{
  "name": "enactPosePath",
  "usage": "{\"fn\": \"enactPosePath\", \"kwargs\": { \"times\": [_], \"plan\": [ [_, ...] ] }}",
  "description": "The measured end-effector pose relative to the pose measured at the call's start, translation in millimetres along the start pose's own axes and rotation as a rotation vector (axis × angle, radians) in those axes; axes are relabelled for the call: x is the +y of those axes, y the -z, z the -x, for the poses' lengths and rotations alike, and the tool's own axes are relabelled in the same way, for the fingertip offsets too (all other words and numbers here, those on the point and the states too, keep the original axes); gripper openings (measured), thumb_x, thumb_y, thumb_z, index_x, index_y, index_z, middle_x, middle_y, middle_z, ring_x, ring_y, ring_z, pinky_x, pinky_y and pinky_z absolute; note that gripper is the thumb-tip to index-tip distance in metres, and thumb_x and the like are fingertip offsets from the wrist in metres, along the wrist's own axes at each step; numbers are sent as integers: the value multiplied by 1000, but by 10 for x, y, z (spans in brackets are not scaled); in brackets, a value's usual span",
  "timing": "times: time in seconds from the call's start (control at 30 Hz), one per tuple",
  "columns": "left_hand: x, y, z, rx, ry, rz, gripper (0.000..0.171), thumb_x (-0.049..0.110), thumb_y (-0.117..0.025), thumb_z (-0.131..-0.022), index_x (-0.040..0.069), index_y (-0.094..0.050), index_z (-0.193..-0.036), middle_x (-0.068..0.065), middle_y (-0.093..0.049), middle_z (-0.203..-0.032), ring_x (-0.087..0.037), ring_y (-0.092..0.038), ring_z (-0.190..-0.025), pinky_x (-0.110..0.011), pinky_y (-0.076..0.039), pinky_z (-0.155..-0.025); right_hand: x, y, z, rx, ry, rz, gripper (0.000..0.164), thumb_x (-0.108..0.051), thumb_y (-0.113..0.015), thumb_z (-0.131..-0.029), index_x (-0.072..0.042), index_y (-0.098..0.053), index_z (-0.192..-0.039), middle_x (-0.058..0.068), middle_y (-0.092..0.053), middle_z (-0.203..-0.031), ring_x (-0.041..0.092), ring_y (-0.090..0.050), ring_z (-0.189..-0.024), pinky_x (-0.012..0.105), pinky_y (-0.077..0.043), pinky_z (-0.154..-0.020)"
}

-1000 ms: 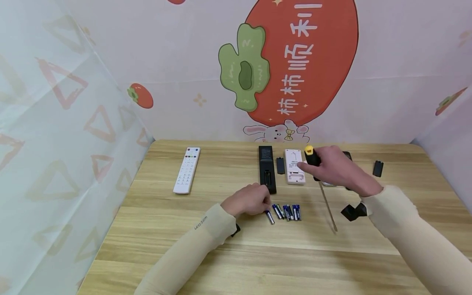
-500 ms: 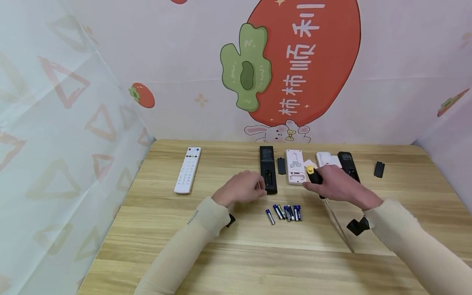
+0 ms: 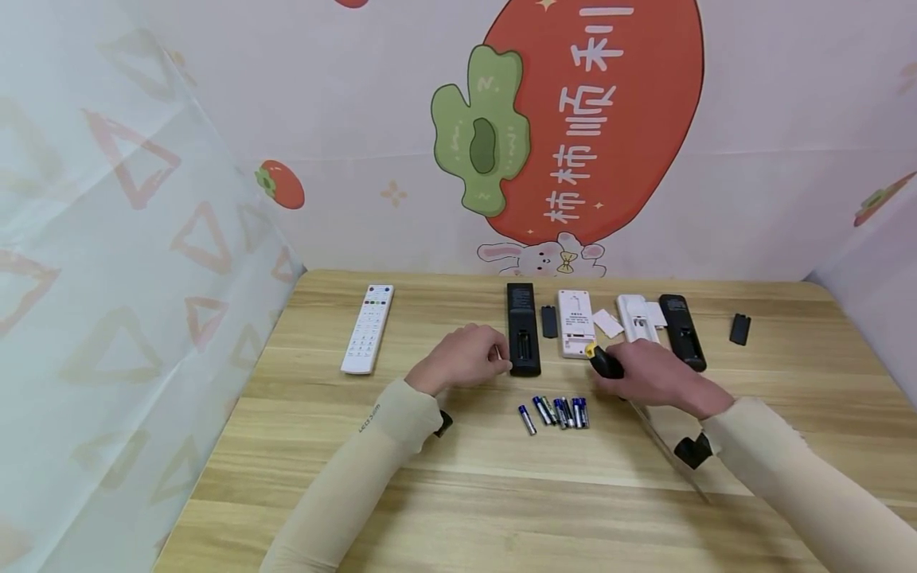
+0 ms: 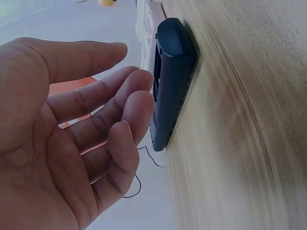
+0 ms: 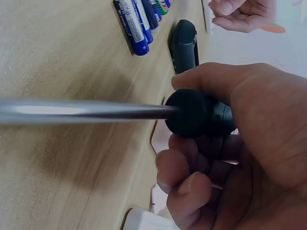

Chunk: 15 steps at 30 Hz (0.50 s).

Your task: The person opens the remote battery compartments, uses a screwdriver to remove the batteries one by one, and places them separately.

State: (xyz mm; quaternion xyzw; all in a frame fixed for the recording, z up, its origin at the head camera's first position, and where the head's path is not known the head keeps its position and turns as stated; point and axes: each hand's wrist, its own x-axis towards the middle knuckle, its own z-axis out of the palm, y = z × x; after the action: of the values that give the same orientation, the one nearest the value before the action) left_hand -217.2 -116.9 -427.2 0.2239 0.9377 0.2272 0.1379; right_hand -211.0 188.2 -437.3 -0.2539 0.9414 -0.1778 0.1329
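My left hand [image 3: 458, 358] hovers just left of a black remote control [image 3: 522, 310], which lies back side up with its battery bay uncovered. In the left wrist view the fingers are loosely bent and hold nothing, beside the dark end of that remote [image 4: 175, 72]. My right hand [image 3: 652, 374] grips a screwdriver [image 3: 607, 364] by its black, yellow-tipped handle. Its long metal shaft [image 5: 86, 112] points away from the palm, down toward the front right in the head view. Between the hands lies a row of several batteries [image 3: 562, 413], with a single battery [image 3: 527, 419] at its left.
Behind the right hand lie a white remote [image 3: 575, 314], a second white remote [image 3: 632, 310] and another black remote [image 3: 682, 330], all back side up. Loose covers [image 3: 548, 321] lie nearby, one dark cover [image 3: 741, 329] far right. A white remote [image 3: 368, 329] lies buttons up at left.
My left hand has moved from the single battery back and left, beside the black remote. My right hand has come nearer with the screwdriver, lowering its handle and uncovering the remotes behind.
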Motion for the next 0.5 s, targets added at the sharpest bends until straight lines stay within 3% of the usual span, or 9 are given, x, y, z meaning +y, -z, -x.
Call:
{"fn": "enactPosePath", "kwargs": {
  "times": [0.23,0.5],
  "plan": [
    [32,8,6,-4,-6,2,10,26,-72,-96,17,-76,-93,8,-64,-75,-12,-57,-67,-29,-47,-63,-9,-46,-24,-50,-14,72,24,-32,-78,-89,-13,-64,-87,-3,-53,-71,13,-48,-62,29,-37,-56],
    [42,-9,1,-11,-4,-13,10,26,-72,-96,18,-76,-93,8,-64,-75,-12,-57,-68,-28,-46,-63,4,-63,-42,-76,8,115,18,-24,-81,-84,-13,-68,-89,-4,-57,-76,14,-51,-66,31,-43,-59]
  ]
}}
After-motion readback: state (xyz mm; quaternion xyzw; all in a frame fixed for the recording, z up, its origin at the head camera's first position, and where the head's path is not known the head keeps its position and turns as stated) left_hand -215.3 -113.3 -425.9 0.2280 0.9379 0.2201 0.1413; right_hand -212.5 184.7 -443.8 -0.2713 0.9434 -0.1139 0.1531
